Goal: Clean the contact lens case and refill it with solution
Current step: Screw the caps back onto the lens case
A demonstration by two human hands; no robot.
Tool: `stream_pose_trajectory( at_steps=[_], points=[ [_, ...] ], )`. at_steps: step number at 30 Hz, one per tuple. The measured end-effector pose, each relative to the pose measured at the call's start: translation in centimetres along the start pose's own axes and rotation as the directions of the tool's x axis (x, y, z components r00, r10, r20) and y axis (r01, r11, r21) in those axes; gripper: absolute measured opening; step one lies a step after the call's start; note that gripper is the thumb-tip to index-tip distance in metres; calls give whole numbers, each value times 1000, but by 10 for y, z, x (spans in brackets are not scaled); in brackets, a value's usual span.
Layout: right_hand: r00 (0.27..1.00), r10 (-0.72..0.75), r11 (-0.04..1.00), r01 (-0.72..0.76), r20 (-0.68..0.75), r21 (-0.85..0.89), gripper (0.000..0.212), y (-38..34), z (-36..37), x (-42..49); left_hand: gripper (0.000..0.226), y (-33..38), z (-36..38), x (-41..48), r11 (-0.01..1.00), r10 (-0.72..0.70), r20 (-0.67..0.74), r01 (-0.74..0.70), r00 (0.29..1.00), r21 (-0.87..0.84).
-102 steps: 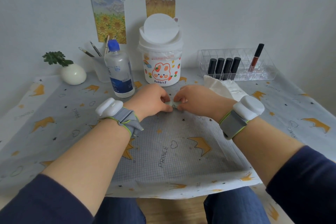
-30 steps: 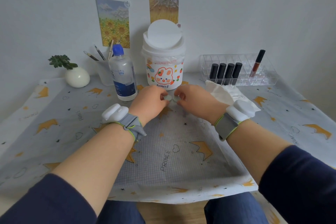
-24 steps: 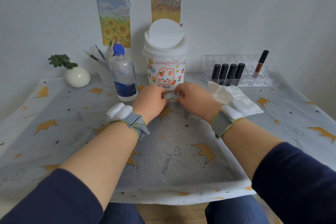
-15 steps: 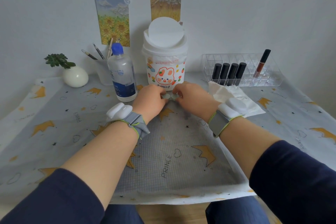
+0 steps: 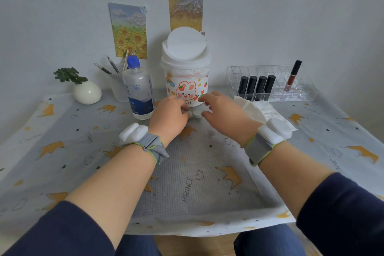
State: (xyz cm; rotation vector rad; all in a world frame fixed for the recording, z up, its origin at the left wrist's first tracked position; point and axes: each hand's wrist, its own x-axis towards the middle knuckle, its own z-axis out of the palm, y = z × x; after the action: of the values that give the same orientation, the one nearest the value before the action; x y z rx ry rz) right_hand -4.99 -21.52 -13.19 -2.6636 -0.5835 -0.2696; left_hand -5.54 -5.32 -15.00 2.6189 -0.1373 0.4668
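Light soft, even, kinda cool and dim-ish. Shadows faint, just weak grey patch on near-middle desk (image 5: 62, 151). Tiny glare spot on white vase (image 5: 88, 92), far left. Wide-angle bend, desk edges curve. Right hand (image 5: 223, 114) fingers bit motion-blurred. Whole frame slightly soft.

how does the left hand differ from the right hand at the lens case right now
The left hand has curled fingers; the right hand has its fingers spread and relaxed. The left hand pinches the left end of the contact lens case; the right hand holds nothing, with its thumb near the case's right end, and contact is unclear. Both wear a grey wrist strap with a white unit, and both lie over the patterned cloth.
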Motion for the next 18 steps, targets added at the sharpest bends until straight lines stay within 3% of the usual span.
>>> stream_pose_trajectory(
  at_steps=[4,10,14,16,18],
  points=[
    [986,-13,1000,8,-164,-28,39,11,-21,-9,15,11,-2,-3,999,33,-35,-34,999,-10],
    [935,125,985,-157,-332,-70,41,39,-48,-24,20,29,-2,-11,998,47,-42,-49,998,-36],
    [945,273,961,-276,-180,6,62,49,-55,-33,32,39,-4,-16,996,15,-14,-17,1000,-85],
    [949,302,953,-301,-85,30,55,52,-53,-37,34,40,-3,-17,995,10,20,-8,1000,-104],
    [947,317,948,-316,-48,36,35,54,-50,-40,31,42,-3,-18,992,13,51,-6,999,-129]
  ],
)
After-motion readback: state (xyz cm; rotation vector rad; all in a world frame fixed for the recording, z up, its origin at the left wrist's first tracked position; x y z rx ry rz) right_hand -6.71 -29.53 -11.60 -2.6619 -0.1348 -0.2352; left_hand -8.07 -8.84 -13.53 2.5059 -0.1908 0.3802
